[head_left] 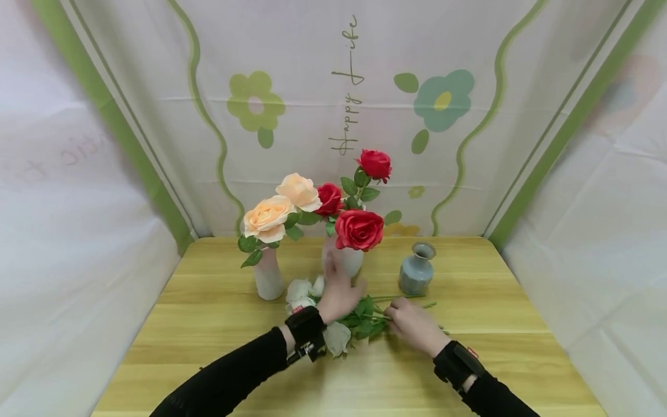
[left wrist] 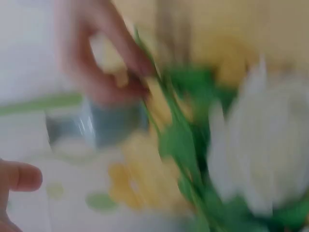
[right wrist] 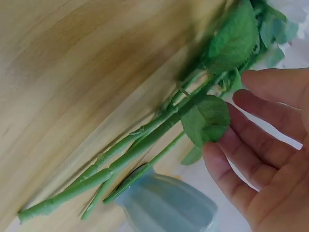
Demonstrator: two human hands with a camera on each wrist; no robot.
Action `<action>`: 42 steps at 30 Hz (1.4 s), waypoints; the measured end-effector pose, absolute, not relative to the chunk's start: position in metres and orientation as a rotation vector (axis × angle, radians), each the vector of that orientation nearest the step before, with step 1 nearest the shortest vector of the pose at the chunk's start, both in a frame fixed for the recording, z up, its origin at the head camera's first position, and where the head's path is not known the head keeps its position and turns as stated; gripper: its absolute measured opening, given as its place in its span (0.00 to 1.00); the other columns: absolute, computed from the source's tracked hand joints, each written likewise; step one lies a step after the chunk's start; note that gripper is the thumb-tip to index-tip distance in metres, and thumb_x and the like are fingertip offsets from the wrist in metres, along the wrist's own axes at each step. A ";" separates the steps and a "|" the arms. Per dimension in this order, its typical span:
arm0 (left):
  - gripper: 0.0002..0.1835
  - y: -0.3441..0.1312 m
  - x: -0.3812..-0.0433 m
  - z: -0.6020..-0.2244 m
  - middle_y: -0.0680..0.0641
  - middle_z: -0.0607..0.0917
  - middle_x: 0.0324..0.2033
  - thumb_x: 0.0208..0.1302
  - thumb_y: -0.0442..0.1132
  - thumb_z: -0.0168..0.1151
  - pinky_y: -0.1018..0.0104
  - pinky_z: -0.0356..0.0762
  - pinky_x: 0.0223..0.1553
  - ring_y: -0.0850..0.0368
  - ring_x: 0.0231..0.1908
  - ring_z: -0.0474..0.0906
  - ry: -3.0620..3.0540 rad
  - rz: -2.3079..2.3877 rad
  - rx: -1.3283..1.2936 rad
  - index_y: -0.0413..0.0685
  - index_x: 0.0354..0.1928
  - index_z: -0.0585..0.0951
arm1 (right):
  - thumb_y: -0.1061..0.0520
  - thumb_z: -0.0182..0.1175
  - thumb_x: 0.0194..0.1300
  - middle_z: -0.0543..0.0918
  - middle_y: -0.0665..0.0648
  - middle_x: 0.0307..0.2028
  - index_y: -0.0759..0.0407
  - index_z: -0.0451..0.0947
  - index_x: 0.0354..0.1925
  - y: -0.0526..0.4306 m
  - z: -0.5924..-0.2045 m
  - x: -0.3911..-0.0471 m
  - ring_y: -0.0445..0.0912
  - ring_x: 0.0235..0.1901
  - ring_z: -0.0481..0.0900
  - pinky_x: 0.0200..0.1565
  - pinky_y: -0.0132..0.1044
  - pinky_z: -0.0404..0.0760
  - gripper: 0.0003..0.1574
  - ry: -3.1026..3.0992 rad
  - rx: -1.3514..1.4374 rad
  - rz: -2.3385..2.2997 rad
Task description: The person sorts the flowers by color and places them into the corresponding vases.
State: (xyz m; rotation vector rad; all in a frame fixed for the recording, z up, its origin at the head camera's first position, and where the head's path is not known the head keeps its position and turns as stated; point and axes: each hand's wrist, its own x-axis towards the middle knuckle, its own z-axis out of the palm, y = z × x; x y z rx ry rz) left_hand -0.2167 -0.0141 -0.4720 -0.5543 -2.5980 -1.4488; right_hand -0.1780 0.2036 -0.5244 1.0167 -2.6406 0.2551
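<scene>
White roses (head_left: 337, 338) with green stems (right wrist: 145, 142) and leaves lie on the table, blooms to the left and cut ends to the right. My left hand (head_left: 340, 296) is spread over their blooms, in front of the middle vase, holding nothing. In the head view my right hand (head_left: 414, 326) is low at the stems. The right wrist view shows its fingers loosely bent and apart, with fingertips (right wrist: 212, 151) right at a leaf (right wrist: 207, 121). A blue-grey vase (head_left: 416, 273) stands just behind the stem ends. The left wrist view is blurred.
At the back left, a pale vase (head_left: 268, 278) holds peach roses (head_left: 268, 219). A white vase (head_left: 350, 263) in the middle holds red roses (head_left: 359, 230). A printed cloth backdrop (head_left: 323, 75) hangs behind the wooden table (head_left: 208, 324).
</scene>
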 end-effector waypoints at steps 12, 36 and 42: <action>0.43 0.027 -0.215 -0.455 0.31 0.50 0.73 0.73 0.48 0.55 0.53 0.53 0.70 0.41 0.73 0.44 -2.899 -1.191 -0.955 0.30 0.75 0.46 | 0.65 0.74 0.51 0.74 0.49 0.24 0.53 0.81 0.20 0.201 -0.529 -0.173 0.44 0.25 0.71 0.27 0.39 0.74 0.12 -2.586 1.085 0.118; 0.36 0.088 -0.267 -0.444 0.47 0.65 0.70 0.76 0.50 0.52 0.68 0.66 0.63 0.57 0.68 0.61 -3.029 -1.025 -1.089 0.45 0.77 0.52 | 0.73 0.69 0.47 0.80 0.53 0.26 0.57 0.84 0.37 0.203 -0.548 -0.178 0.49 0.31 0.74 0.36 0.45 0.74 0.18 -2.540 1.072 -0.041; 0.38 0.103 -0.280 -0.459 0.45 0.66 0.69 0.74 0.50 0.55 0.67 0.67 0.62 0.56 0.66 0.65 -3.022 -1.149 -0.984 0.44 0.77 0.52 | 0.73 0.69 0.45 0.79 0.53 0.25 0.59 0.83 0.38 0.203 -0.553 -0.180 0.49 0.30 0.74 0.35 0.46 0.75 0.20 -2.476 1.083 0.021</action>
